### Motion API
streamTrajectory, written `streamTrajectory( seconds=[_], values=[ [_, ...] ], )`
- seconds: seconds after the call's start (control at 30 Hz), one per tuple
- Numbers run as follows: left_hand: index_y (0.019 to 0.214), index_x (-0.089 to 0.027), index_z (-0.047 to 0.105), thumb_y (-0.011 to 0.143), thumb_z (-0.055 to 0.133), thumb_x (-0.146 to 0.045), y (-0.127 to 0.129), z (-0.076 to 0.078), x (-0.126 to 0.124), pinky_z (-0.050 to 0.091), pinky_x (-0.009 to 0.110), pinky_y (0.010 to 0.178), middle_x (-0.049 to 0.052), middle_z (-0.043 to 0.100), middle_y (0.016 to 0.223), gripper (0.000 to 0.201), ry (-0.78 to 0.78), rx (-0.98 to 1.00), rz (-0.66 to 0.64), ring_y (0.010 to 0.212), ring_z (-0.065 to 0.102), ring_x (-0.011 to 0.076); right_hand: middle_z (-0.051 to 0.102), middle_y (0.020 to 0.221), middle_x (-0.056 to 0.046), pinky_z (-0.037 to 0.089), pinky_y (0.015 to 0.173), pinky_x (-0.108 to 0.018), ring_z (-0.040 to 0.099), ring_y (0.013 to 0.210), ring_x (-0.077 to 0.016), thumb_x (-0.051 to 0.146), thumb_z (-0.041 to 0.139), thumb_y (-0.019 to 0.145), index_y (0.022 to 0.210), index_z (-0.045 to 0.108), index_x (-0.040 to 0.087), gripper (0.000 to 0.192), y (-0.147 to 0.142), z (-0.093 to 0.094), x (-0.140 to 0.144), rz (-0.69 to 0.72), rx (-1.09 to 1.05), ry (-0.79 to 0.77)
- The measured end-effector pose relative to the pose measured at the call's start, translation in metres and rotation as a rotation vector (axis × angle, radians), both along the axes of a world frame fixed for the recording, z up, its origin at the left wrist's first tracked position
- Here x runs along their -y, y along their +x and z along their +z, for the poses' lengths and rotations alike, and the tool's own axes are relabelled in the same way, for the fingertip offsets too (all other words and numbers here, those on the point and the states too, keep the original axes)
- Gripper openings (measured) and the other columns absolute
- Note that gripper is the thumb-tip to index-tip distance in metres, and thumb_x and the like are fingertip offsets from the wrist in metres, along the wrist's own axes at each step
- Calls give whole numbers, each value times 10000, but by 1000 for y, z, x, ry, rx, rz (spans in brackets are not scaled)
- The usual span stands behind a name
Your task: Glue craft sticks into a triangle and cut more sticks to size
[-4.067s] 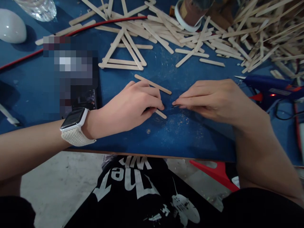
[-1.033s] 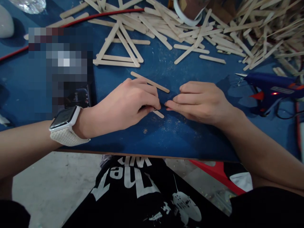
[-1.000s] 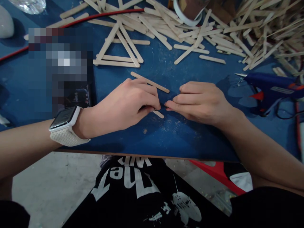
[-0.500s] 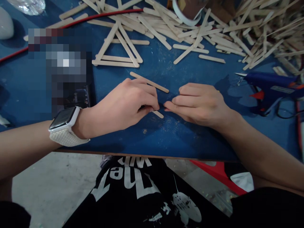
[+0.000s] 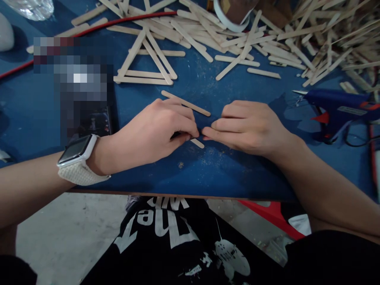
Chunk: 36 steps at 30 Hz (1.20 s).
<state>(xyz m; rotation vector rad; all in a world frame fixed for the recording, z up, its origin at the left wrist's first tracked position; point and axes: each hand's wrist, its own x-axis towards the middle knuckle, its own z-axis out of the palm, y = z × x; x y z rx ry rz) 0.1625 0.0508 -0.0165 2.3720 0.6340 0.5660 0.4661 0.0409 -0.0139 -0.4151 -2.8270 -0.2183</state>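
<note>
My left hand [image 5: 154, 132], with a white watch on the wrist, lies on the blue table [image 5: 225, 174]. Its fingers and thumb pinch a flat wooden stick [image 5: 197, 143], of which only the end pokes out under the thumb. My right hand [image 5: 252, 126] lies opposite with its fingers straight and together. Its tips touch the left fingertips just above that stick end, and what is under them is hidden. A second wooden stick [image 5: 186, 104] lies slanted on the table right behind the left knuckles.
A blue hot glue gun [image 5: 335, 109] lies to the right with its cord. A triangle of sticks [image 5: 147, 63] and a big pile of loose sticks [image 5: 297, 43] fill the back. A tape roll [image 5: 230, 18] and red cable [image 5: 118, 21] lie beyond.
My right hand has slid a little to the left until its fingertips meet the left hand's. The left hand keeps its pinch on the stick.
</note>
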Motion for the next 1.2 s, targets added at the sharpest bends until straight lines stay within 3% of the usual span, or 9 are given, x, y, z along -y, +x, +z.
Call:
streamTrajectory(
  seconds=[0.1, 0.33, 0.57, 0.73, 0.87, 1.03, 1.2],
  values=[
    [1113, -289, 936, 1115, 654, -98, 0, 1, 0, 707, 508, 1254, 24, 942, 1228, 340, -13, -4, -5, 1316, 888, 306, 837, 1030, -24, 548, 718, -388, 672, 899, -201, 201, 743, 1223, 1178, 810, 192, 82, 8, 2, -4, 3, -20, -10],
    [1159, -267, 941, 1120, 667, -79, -1, 2, 1, 718, 507, 1199, 49, 937, 1260, 335, 0, -30, -5, 1359, 874, 330, 836, 1030, -3, 521, 744, -409, 712, 913, -201, 271, 700, 1261, 1220, 817, 265, 125, 18, 2, -5, -77, 26, -173],
    [1090, -288, 928, 1122, 666, -79, 0, 2, 0, 687, 531, 1274, 21, 937, 1236, 337, -44, -22, -3, 1407, 865, 333, 804, 1016, -23, 557, 806, -432, 708, 962, -219, 246, 623, 1279, 1104, 786, 251, 240, 14, 12, 0, -91, 63, -201],
    [1050, -286, 904, 1113, 641, -78, 2, 1, 0, 715, 506, 1227, 14, 938, 1208, 341, -12, -20, -6, 1367, 880, 314, 794, 1019, -26, 576, 823, -435, 706, 942, -209, 226, 586, 1286, 1061, 767, 239, 290, 9, 15, 1, -67, 92, -183],
    [1027, -263, 886, 1109, 622, -91, 2, 2, 0, 710, 492, 1232, 28, 935, 1165, 326, 4, -17, -12, 1304, 890, 298, 750, 967, -11, 533, 780, -412, 653, 881, -190, 217, 584, 1289, 1023, 760, 238, 319, 5, 4, 1, -74, 55, -173],
    [987, -285, 868, 1092, 608, -97, 1, 2, -1, 710, 477, 1207, 12, 928, 1115, 337, -2, -22, -12, 1129, 897, 261, 723, 972, -6, 516, 837, -420, 633, 937, -202, 129, 639, 1244, 1086, 796, 215, 239, -5, -3, 5, -13, 6, -120],
    [1081, -256, 904, 1087, 624, -74, 0, 2, -1, 695, 502, 1258, 39, 939, 1198, 335, 8, -5, -24, 1297, 890, 297, 748, 965, -1, 485, 762, -409, 607, 896, -194, 167, 638, 1263, 1034, 777, 222, 273, -1, 8, 0, -17, 54, -76]
  ],
)
